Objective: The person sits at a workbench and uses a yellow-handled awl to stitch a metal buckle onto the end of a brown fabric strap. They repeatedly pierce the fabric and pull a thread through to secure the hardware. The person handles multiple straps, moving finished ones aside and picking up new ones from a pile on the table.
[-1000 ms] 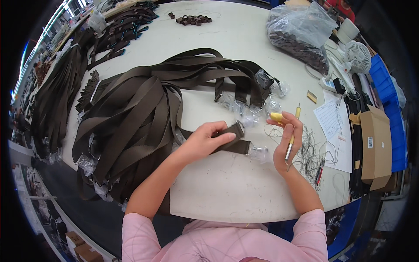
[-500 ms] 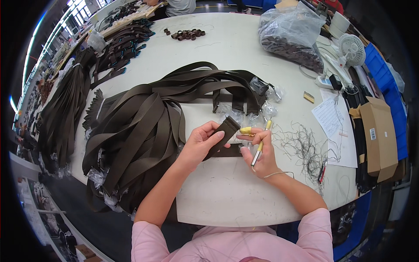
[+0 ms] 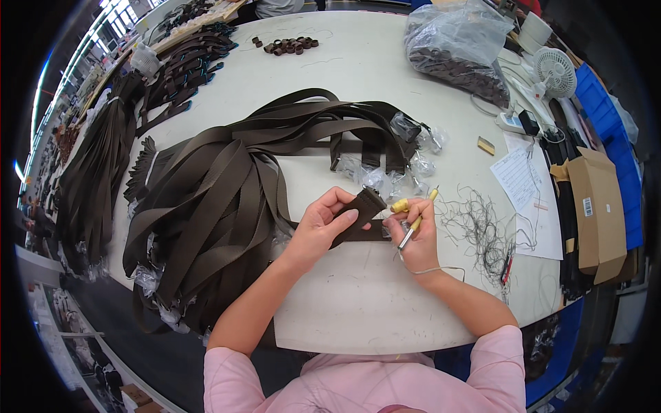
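Note:
My left hand [image 3: 320, 227] grips the folded end of a dark olive-brown webbing strap [image 3: 361, 208], thumb on top. My right hand [image 3: 420, 244], just right of that end, is closed around a thin yellow-and-silver pen-like tool [image 3: 416, 224] with a cord running over my wrist. A yellow covering [image 3: 399, 205] is on one of its fingertips, near the strap end. Beyond and left of my hands lies a big heap of similar straps [image 3: 200, 220], with several clear plastic-wrapped fittings [image 3: 389, 182] at their ends.
On the white table [image 3: 330, 289] are small strap loops [image 3: 289, 46], a bag of dark pieces [image 3: 454, 55], a fan [image 3: 554, 72], a power strip [image 3: 513, 124], paper [image 3: 513, 179], loose threads [image 3: 475, 230], a cardboard box [image 3: 592, 213], blue bins [image 3: 620, 158] and more straps [image 3: 96, 179].
My right hand has moved leftward to beside the strap end, with the tool more tilted. My left hand has turned the strap end slightly and stays closed on it.

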Available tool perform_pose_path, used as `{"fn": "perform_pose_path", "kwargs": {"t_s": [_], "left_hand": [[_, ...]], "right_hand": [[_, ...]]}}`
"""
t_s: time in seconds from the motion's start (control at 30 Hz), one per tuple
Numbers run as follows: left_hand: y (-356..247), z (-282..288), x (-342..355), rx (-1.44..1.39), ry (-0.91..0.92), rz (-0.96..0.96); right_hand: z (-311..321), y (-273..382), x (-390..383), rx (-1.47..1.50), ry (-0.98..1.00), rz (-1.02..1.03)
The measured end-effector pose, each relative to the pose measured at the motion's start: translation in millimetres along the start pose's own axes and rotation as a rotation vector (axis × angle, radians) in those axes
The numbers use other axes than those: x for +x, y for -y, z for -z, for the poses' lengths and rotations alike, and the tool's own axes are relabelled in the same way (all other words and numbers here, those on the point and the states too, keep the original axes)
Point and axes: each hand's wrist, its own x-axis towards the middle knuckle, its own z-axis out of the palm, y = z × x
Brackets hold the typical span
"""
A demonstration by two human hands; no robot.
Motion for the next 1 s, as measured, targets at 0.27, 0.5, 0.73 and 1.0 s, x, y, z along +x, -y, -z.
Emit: {"fn": "perform_pose_path", "kwargs": {"t_s": [0.27,0.5,0.73,1.0], "left_hand": [[-6.0,10.9,0.6,-0.069,0.202,0.140],[-15.4,11.9,-5.5,0.172,0.508,0.235],[-5.2,-3.9,-26.8,1.351,0.201,-0.316],[14.9,-10.3,-30.2,1.150,0.283,-0.197]], "right_hand": [[3.5,-2.3,5.1,0.058,-0.015,-0.020],[23.5,1.4,16.5,0.152,0.051,-0.105],[28.9,13.7,-6.2,-0.413,0.240,0.218],[23.9,13.9,-3.0,-0.327,0.208,0.155]]}}
